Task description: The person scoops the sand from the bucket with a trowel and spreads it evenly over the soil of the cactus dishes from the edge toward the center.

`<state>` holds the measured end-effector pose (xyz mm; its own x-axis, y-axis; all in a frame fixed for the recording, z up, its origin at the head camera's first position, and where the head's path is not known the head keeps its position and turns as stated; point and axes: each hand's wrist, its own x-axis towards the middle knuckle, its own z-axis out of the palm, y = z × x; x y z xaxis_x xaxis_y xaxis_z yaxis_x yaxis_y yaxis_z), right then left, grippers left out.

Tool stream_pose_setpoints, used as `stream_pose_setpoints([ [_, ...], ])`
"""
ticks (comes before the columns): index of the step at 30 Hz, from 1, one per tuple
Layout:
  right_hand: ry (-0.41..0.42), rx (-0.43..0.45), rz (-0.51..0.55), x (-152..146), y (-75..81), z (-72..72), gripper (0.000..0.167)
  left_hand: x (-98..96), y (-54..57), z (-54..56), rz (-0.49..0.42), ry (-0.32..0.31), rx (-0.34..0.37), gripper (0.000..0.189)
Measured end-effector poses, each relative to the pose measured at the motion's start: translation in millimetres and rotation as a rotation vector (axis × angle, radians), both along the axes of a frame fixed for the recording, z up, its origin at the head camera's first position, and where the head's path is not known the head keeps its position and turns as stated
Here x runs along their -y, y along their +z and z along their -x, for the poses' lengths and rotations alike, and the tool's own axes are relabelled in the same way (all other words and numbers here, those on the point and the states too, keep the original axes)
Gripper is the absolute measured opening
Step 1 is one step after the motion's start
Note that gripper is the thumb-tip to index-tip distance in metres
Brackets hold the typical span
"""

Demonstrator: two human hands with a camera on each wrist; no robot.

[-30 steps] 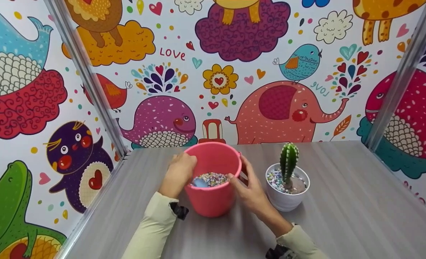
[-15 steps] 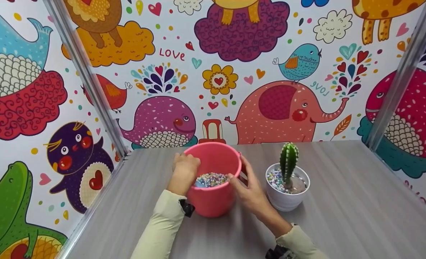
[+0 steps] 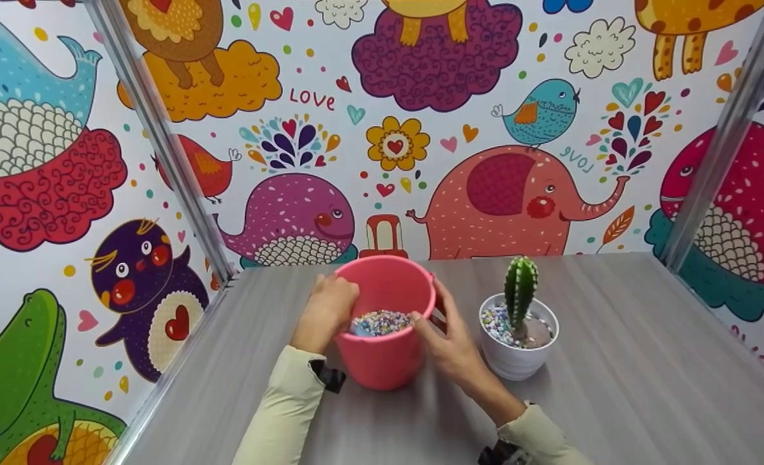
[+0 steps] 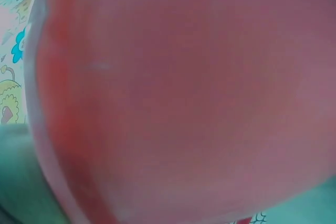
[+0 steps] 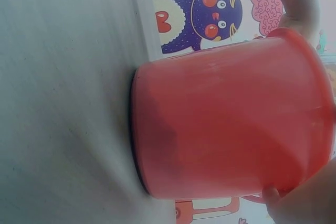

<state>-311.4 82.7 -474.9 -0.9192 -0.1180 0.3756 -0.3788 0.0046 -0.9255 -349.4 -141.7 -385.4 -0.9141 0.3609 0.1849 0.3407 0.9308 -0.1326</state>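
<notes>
A pink bucket (image 3: 382, 361) stands upright on the table, with small multicoloured pebbles (image 3: 385, 321) inside. My left hand (image 3: 329, 310) reaches over the bucket's left rim with its fingers curled. It appears to hold a blue scoop (image 3: 358, 327), whose blade shows only as a small patch among the pebbles; the handle is hidden by the hand. My right hand (image 3: 449, 339) grips the bucket's right rim, thumb at the front and fingers round the far side. In the left wrist view the bucket wall (image 4: 199, 98) fills the picture, blurred. The right wrist view shows the bucket's outer side (image 5: 226, 124).
Right of the bucket stands a white pot (image 3: 517, 361) with a green cactus (image 3: 520, 290). Coloured pebbles cover part of the pot's top, beside a bare brownish patch. A printed wall (image 3: 394, 77) and metal posts (image 3: 168, 155) border the grey table (image 3: 633, 361).
My left hand has shifted slightly right and then back left at the bucket's rim. Less of the blue scoop's blade shows above the pebbles. My right hand keeps its grip.
</notes>
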Motion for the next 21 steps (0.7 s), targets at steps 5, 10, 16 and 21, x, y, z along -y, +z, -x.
stream_pose_setpoints([
  [5, -0.006, 0.002, -0.004, 0, -0.2, 0.5, 0.083, 0.0, -0.4, -0.5, -0.039, -0.027, 0.014, 0.014],
  [10, -0.007, 0.007, -0.014, -1, -0.7, 0.6, 0.083, 0.6, -2.3, 4.5, -0.129, -0.082, 0.142, 0.02],
  [16, -0.001, 0.014, -0.014, -2, -0.4, 1.5, 0.084, 3.1, -4.3, 10.7, -0.181, -0.118, 0.179, 0.019],
  [21, -0.002, 0.022, -0.02, -4, 0.8, 1.1, 0.086, 5.2, -5.2, 13.4, -0.246, -0.173, 0.18, 0.011],
])
